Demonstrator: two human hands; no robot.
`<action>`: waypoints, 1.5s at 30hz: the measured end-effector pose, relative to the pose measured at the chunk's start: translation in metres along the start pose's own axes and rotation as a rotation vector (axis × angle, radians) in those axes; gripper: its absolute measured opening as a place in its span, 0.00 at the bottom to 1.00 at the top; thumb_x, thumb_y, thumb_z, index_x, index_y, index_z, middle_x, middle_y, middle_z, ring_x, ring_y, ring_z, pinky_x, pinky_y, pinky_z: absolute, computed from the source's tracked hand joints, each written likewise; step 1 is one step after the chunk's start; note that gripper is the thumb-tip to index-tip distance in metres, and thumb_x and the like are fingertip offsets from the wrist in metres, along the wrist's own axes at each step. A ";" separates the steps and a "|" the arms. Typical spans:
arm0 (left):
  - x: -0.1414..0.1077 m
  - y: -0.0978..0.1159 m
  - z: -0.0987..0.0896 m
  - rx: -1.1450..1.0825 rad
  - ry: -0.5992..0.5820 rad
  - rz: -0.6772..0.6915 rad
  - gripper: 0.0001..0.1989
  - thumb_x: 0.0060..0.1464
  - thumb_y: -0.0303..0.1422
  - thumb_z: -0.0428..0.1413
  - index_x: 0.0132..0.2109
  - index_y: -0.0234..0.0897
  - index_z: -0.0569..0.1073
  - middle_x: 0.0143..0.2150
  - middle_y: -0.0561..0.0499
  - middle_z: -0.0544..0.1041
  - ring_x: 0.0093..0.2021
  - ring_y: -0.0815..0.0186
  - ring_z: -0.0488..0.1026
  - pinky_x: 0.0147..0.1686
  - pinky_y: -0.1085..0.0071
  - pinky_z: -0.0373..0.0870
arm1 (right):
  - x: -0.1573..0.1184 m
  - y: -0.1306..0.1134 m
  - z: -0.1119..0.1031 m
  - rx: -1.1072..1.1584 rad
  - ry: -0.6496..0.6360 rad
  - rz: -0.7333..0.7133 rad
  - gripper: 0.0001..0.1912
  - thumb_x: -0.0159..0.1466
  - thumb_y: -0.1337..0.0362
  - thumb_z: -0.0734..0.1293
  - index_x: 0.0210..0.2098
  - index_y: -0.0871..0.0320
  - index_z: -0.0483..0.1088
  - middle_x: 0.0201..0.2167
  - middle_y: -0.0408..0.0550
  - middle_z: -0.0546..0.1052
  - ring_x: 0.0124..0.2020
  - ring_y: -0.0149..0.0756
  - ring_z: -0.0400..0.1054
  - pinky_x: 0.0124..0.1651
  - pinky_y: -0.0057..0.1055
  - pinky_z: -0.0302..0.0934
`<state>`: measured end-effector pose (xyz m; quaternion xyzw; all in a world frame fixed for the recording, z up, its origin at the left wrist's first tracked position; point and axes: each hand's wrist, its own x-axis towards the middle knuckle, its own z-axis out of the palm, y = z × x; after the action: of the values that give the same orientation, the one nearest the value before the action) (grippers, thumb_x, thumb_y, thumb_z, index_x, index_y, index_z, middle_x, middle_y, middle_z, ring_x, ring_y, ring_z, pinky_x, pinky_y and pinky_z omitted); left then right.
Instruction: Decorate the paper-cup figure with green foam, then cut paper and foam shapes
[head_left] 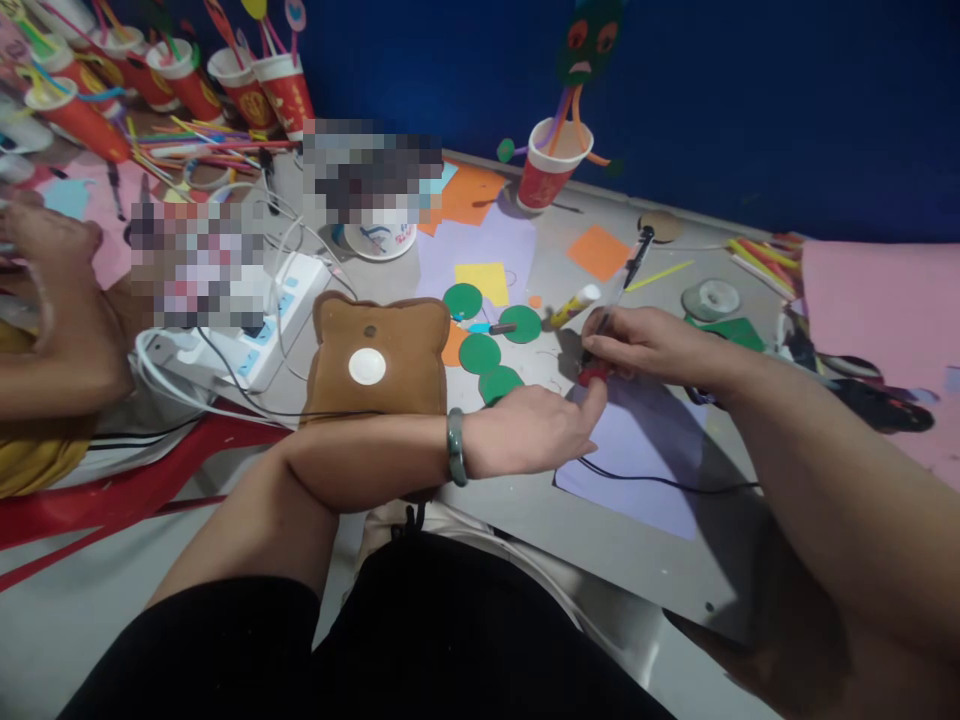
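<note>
At the near edge of the grey bench (525,500), a flat lilac paper sheet (630,430) lies with a thin black cable (679,487) crossing it. Just beyond the cable is the left hand (536,430), a green stone-like bangle (456,447) around its wrist. It stretches rightward, thumb and forefinger apart at the tips; the forefinger reaches the small red piece (592,375), though I cannot tell whether any finger grips it from beneath.

That red piece sits at the far edge of the lilac sheet, directly ahead of the left forefinger and just below the fingertips of the right hand (645,345). The right hand is closed in a writing grip on a slim dark pen (602,318), whose tip is hidden.

Left of the hands, a brown square cushion with eared corners (405,370) rests on the bench, a white disc (367,366) on its front. Between cushion and hands lie round green paper discs (480,354), and near the right hand's fingertips is a yellow marker with a white cap (574,307).

Farther off, beyond an orange paper square (600,252), a red-and-white paper cup (546,185) stands near the blue wall (450,70).
</note>
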<state>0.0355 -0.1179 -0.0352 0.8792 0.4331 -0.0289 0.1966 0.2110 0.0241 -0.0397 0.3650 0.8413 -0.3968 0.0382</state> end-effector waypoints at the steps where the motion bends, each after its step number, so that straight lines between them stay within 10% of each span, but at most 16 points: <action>1: 0.000 0.000 0.000 0.001 0.000 0.000 0.38 0.73 0.43 0.51 0.75 0.17 0.51 0.38 0.38 0.83 0.37 0.57 0.82 0.30 0.67 0.65 | 0.000 -0.001 0.000 -0.007 0.001 0.007 0.09 0.69 0.58 0.63 0.33 0.54 0.68 0.18 0.42 0.71 0.22 0.36 0.66 0.30 0.35 0.56; 21: 0.001 -0.001 0.004 0.032 -0.005 0.001 0.39 0.73 0.43 0.51 0.76 0.18 0.50 0.40 0.36 0.83 0.40 0.55 0.83 0.31 0.66 0.66 | -0.017 -0.018 0.001 0.091 0.109 0.215 0.08 0.70 0.66 0.62 0.32 0.56 0.67 0.21 0.44 0.76 0.19 0.31 0.66 0.28 0.29 0.59; 37: 0.001 -0.002 -0.001 0.062 -0.023 0.018 0.37 0.73 0.41 0.50 0.76 0.18 0.50 0.41 0.37 0.83 0.38 0.57 0.81 0.33 0.66 0.67 | -0.046 -0.003 0.041 0.021 0.539 0.171 0.18 0.63 0.64 0.63 0.17 0.55 0.68 0.33 0.54 0.80 0.30 0.39 0.74 0.40 0.36 0.68; 45: -0.001 -0.010 -0.006 0.003 -0.035 0.035 0.32 0.72 0.35 0.47 0.75 0.19 0.51 0.42 0.38 0.84 0.42 0.57 0.82 0.34 0.66 0.66 | -0.061 -0.015 0.065 0.140 0.704 0.248 0.09 0.66 0.58 0.65 0.29 0.49 0.64 0.20 0.44 0.74 0.26 0.44 0.73 0.36 0.41 0.68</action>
<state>0.0269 -0.1107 -0.0326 0.8861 0.4143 -0.0415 0.2035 0.2312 -0.0628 -0.0528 0.5799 0.7231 -0.2961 -0.2306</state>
